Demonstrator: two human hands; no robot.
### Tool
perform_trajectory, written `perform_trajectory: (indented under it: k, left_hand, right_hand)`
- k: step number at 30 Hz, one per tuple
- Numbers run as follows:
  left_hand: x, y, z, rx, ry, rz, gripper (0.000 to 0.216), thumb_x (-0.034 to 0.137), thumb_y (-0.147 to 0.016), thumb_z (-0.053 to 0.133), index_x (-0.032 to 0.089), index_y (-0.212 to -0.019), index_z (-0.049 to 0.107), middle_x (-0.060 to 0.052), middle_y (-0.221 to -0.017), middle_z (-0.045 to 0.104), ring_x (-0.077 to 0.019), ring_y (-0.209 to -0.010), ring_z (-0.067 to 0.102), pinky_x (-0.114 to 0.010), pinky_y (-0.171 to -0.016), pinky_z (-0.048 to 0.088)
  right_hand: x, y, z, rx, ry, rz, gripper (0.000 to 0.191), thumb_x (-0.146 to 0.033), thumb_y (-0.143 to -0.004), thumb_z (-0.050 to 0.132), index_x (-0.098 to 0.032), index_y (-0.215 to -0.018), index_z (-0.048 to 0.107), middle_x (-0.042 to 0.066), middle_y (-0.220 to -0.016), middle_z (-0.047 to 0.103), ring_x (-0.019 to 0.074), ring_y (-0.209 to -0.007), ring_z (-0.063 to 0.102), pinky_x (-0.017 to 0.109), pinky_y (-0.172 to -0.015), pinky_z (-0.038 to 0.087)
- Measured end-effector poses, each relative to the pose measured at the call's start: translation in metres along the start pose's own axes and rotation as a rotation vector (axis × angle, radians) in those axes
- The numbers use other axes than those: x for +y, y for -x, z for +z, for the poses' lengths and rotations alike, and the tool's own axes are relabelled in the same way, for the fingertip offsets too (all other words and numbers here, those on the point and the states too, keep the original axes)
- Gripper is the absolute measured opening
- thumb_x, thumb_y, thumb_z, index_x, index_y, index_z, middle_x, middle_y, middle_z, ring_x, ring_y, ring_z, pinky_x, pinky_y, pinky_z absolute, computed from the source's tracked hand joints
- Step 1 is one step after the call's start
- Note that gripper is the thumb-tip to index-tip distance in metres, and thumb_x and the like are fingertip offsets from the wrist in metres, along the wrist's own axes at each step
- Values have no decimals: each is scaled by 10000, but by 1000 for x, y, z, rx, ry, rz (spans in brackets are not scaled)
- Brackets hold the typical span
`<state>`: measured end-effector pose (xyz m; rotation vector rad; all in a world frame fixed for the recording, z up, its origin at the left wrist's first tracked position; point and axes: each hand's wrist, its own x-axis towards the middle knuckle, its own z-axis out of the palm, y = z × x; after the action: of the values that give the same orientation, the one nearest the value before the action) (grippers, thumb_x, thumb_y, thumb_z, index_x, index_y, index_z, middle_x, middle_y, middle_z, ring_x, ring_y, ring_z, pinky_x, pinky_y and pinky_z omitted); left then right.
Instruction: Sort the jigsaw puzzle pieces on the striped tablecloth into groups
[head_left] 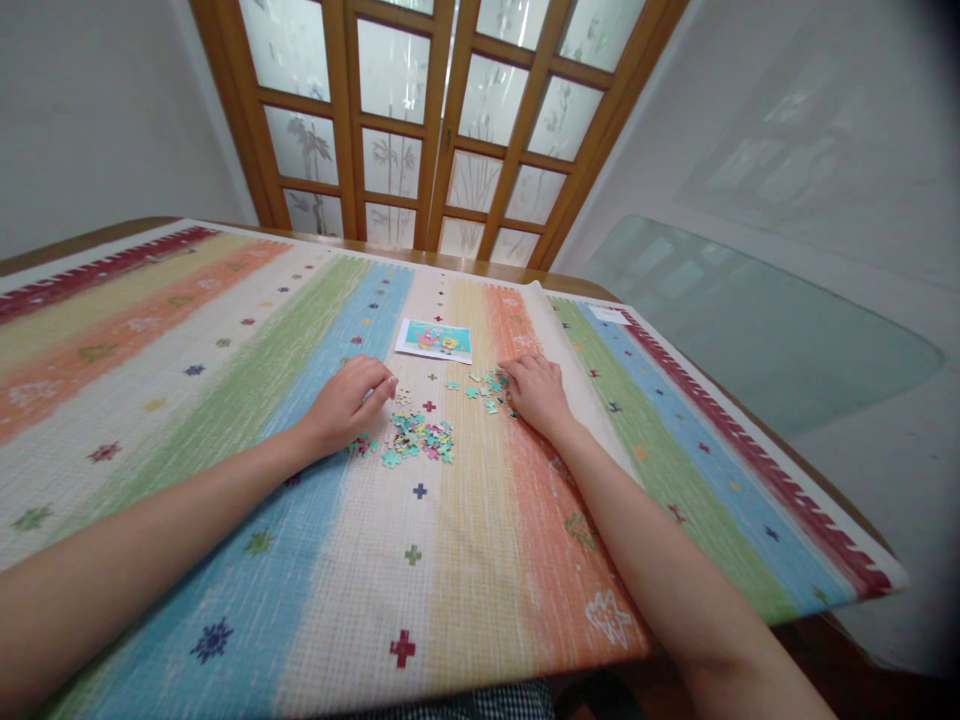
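Note:
A pile of small jigsaw pieces (pixel 420 437), mostly teal with bits of pink, yellow and dark, lies in front of me on the striped tablecloth. My left hand (pixel 351 402) rests at the pile's left edge, its fingers curled in against the thumb; whatever is between them is hidden. A second, looser group of jigsaw pieces (pixel 491 388) lies to the right. Over its right side is my right hand (pixel 536 392), fingers bent and tips down among the pieces; what they pinch is too small to make out. Beyond both groups lies a picture card (pixel 433 341) with cartoon figures.
The striped tablecloth (pixel 375 560) covers a wooden table. A small white label (pixel 609 315) sits near its far right corner. Wooden doors with patterned glass (pixel 390 160) stand behind the table, and a pale glass panel (pixel 750 320) is at the right wall.

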<state>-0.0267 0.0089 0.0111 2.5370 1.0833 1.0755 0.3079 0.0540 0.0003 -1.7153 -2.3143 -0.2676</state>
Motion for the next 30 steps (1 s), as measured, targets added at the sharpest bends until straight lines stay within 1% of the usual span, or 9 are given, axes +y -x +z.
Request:
perform_trajectory:
  k: [2,5,9,13,16,19,22,25,30]
  left_hand:
    - [-1,0,-1,1,-1,-2,361,361,-1061,337,195,-827,557,-60,-831,600,-228,-838,535,-381,-813,417]
    - [-3,0,-2,-2,7,2,350,344,-1058,352,187,-831,568,-61,-835,603,-227,-842,536,-376,-813,416]
    - [-6,0,-2,-18,12,9,333,341,-1054,383,176,-850,588,-63,-849,618,-225,-850,542,-371,-818,415]
    - [-10,1,-2,-61,-4,34,312,356,-1047,420,166,-902,619,-69,-884,641,-227,-870,549,-368,-826,415]
    - [-12,1,-1,-121,-30,57,316,355,-1044,428,161,-948,659,-82,-925,660,-235,-904,553,-374,-839,415]
    - [-13,0,1,-190,-49,70,323,340,-1046,428,161,-986,690,-89,-956,668,-240,-942,555,-377,-856,418]
    - [-11,0,1,-221,-37,78,318,335,-1049,431,166,-1032,700,-87,-964,662,-236,-960,557,-376,-874,422]
    - [-7,1,0,-258,-5,119,303,398,-1038,479,182,-1059,690,-74,-965,655,-233,-967,558,-376,-893,423]
    - [2,4,-2,-364,-27,233,348,530,-946,622,211,-1072,679,-69,-1019,637,-244,-989,552,-378,-893,423]
  right_hand:
    - [0,2,-2,57,-47,2,338,-208,-1007,447,-178,-1249,681,129,-1189,698,288,-1136,536,405,-899,329]
    - [-1,7,-9,133,-125,-18,294,-199,-984,482,-182,-1182,699,114,-1145,717,283,-1102,564,404,-889,347]
    - [-11,17,-16,157,-228,-107,250,-211,-975,510,-200,-1110,721,97,-1062,733,276,-1037,594,407,-882,369]
    - [-27,25,-20,136,-348,-202,252,-219,-993,500,-202,-1113,721,92,-1008,733,262,-981,614,409,-881,402]
    - [-41,29,-22,105,-391,-278,243,-207,-994,507,-192,-1121,714,89,-987,726,252,-964,615,404,-877,424]
    - [-53,34,-25,42,-399,-338,231,-200,-997,522,-198,-1139,704,84,-1019,721,247,-1004,602,405,-899,429]
    - [-65,39,-28,-17,-404,-405,232,-182,-998,527,-208,-1148,702,81,-1068,717,240,-1049,588,407,-932,419]
    - [-75,43,-31,-62,-405,-476,233,-193,-1000,541,-224,-1164,704,70,-1072,717,234,-1059,579,406,-935,405]
    - [-86,47,-34,-101,-394,-530,231,-243,-993,579,-240,-1190,699,61,-1083,707,234,-1073,571,409,-935,388]
